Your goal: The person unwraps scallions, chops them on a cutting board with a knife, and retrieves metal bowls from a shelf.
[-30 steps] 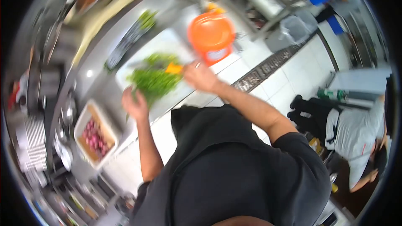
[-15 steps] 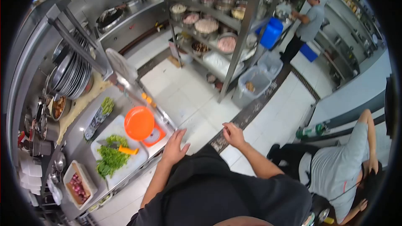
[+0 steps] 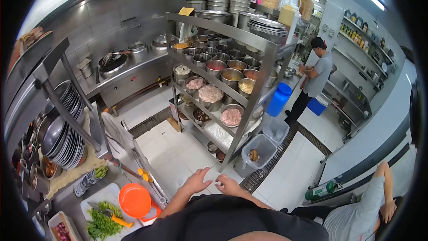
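My left hand (image 3: 198, 181) and my right hand (image 3: 229, 184) are held in the air in front of my body, close to each other but apart. Fingers on the left are stretched out, and those on the right are loosely bent; neither hand holds anything. Nearest to the left hand is the steel counter at lower left, with a bright orange plastic bowl (image 3: 134, 200). Beside it, chopped green leaves (image 3: 99, 228) and a knife with a yellow-orange handle (image 3: 122, 221) lie on a white cutting board (image 3: 112, 190). A paper-wrapped green bunch (image 3: 91, 180) lies behind the board.
A tall steel rack (image 3: 249, 107) with pots of food stands ahead, clear plastic bins (image 3: 260, 151) at its right. Stacked dark plates (image 3: 67, 145) fill the left shelf. A person in grey (image 3: 318, 71) stands at the back counter; another person (image 3: 356, 212) is close on my right.
My view has tilted up, showing more of the rack and back wall. Both hands have come closer together. The counter items now sit lower in view. The nearby person's arm has shifted.
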A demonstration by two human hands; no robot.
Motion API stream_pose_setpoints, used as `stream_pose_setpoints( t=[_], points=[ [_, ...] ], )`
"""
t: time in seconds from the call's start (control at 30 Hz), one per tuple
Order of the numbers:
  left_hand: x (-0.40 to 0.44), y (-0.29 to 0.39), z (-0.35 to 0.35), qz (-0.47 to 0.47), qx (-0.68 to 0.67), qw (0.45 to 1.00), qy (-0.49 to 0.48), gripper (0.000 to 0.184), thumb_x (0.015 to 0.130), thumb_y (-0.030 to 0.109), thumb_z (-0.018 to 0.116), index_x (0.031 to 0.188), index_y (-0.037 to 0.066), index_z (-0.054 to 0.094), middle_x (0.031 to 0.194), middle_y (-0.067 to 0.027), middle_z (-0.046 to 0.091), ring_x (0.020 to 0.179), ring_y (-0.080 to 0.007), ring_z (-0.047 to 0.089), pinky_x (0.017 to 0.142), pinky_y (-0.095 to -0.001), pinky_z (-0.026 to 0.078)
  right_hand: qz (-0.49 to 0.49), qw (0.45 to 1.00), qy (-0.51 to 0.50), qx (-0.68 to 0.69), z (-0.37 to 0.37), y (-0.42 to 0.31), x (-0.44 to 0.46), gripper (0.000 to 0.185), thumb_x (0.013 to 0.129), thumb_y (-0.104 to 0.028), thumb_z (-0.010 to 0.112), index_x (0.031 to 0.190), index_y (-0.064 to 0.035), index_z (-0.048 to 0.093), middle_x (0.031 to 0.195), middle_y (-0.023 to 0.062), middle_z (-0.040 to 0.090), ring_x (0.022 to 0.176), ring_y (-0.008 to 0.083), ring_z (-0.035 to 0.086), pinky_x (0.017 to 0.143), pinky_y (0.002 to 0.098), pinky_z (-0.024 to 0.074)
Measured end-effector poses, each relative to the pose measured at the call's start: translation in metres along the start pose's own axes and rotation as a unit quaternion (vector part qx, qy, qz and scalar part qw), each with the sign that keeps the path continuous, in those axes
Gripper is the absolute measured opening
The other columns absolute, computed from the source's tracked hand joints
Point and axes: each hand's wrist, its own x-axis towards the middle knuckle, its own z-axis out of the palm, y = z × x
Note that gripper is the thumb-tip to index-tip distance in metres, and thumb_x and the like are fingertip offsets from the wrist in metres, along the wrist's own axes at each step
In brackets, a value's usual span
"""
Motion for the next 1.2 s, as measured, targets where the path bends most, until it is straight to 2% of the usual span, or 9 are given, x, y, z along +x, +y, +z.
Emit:
stream_pose_setpoints(
  t=[0.33,0.5,0.57,0.63,0.83,0.93,0.97,1.03,1.2],
  points=[
    [0.169,-0.025,-0.099,0.001,0.018,1.0,-0.015,0.062,0.097,0.044,0.065,0.143,0.002,0.059,0.138,-0.0248,0.064,0.129,-0.041,0.06,0.111,-0.0458,0.048,0.203,0.952,0.224,-0.037,-0.138,0.115,0.068,0.029,0.098,-0.023,0.066,0.081,0.0009,0.069,0.076,0.0165,0.067,0.076,0.0323,0.069,0.068,0.0422,0.0513],
    [0.222,-0.176,-0.001,-0.147,-0.214,0.951,0.167,0.053,0.097,0.043,0.066,0.136,0.007,0.065,0.122,-0.0221,0.072,0.119,-0.0337,0.069,0.1,-0.0456,0.054,0.236,0.967,-0.056,-0.075,-0.078,0.268,0.076,0.037,0.097,-0.035,0.065,0.083,-0.0018,0.072,0.082,0.0204,0.07,0.078,0.035,0.069,0.072,0.0466,0.0526],
    [0.189,-0.273,0.086,-0.38,-0.049,0.91,0.159,0.048,0.096,0.041,0.067,0.132,0.011,0.069,0.125,-0.0205,0.072,0.118,-0.0322,0.07,0.099,-0.0457,0.054,0.204,0.958,-0.187,-0.072,-0.041,0.332,0.068,0.037,0.097,-0.036,0.065,0.085,-0.0028,0.074,0.082,0.0182,0.071,0.076,0.031,0.069,0.072,0.0449,0.0523],
    [0.13,-0.284,0.125,-0.552,-0.074,0.808,-0.19,0.043,0.094,0.04,0.065,0.124,0.011,0.075,0.129,-0.0208,0.072,0.118,-0.0353,0.069,0.1,-0.0485,0.053,0.261,0.924,-0.278,-0.022,-0.034,0.337,0.073,0.037,0.097,-0.036,0.065,0.085,-0.0027,0.074,0.082,0.0181,0.071,0.076,0.031,0.069,0.072,0.045,0.0525],
    [-0.041,-0.178,0.213,-0.543,-0.196,0.807,0.125,0.051,0.092,0.045,0.057,0.111,0.002,0.078,0.122,-0.0253,0.072,0.116,-0.0411,0.068,0.101,-0.0511,0.052,0.374,0.86,-0.346,0.037,-0.055,0.349,0.134,0.036,0.097,-0.035,0.064,0.086,-0.0022,0.074,0.083,0.0181,0.071,0.076,0.031,0.069,0.071,0.0452,0.053],
    [-0.112,-0.127,0.264,-0.699,-0.179,0.684,0.109,0.051,0.095,0.042,0.051,0.114,0.001,0.077,0.127,-0.0282,0.069,0.122,-0.042,0.065,0.106,-0.0486,0.05,0.373,0.857,-0.354,0.044,-0.059,0.361,0.157,0.036,0.097,-0.035,0.064,0.087,-0.002,0.074,0.083,0.0181,0.071,0.077,0.031,0.069,0.071,0.0454,0.0533],
    [-0.141,-0.128,0.298,-0.63,-0.089,0.77,0.032,0.048,0.097,0.037,0.051,0.12,0.002,0.075,0.133,-0.0268,0.066,0.126,-0.0398,0.064,0.109,-0.0469,0.049,0.37,0.857,-0.356,0.046,-0.059,0.363,0.165,0.036,0.097,-0.035,0.064,0.087,-0.002,0.074,0.084,0.0181,0.071,0.077,0.031,0.069,0.071,0.0454,0.0534],
    [-0.155,-0.081,0.322,-0.736,-0.204,0.64,0.084,0.048,0.097,0.036,0.051,0.12,0.002,0.075,0.133,-0.0268,0.066,0.126,-0.0398,0.064,0.109,-0.0469,0.049,0.366,0.854,-0.367,0.054,-0.056,0.366,0.172,0.036,0.097,-0.035,0.064,0.087,-0.0018,0.074,0.084,0.0181,0.071,0.077,0.031,0.07,0.071,0.0455,0.0536],
    [-0.131,-0.027,0.357,-0.759,-0.265,0.572,0.161,0.048,0.096,0.036,0.051,0.12,0.002,0.075,0.133,-0.0268,0.066,0.126,-0.0398,0.064,0.109,-0.047,0.049,0.333,0.849,-0.407,0.054,-0.05,0.367,0.178,0.035,0.097,-0.034,0.064,0.088,-0.0015,0.074,0.084,0.0181,0.072,0.077,0.0311,0.07,0.07,0.0457,0.0541]
  ],
)
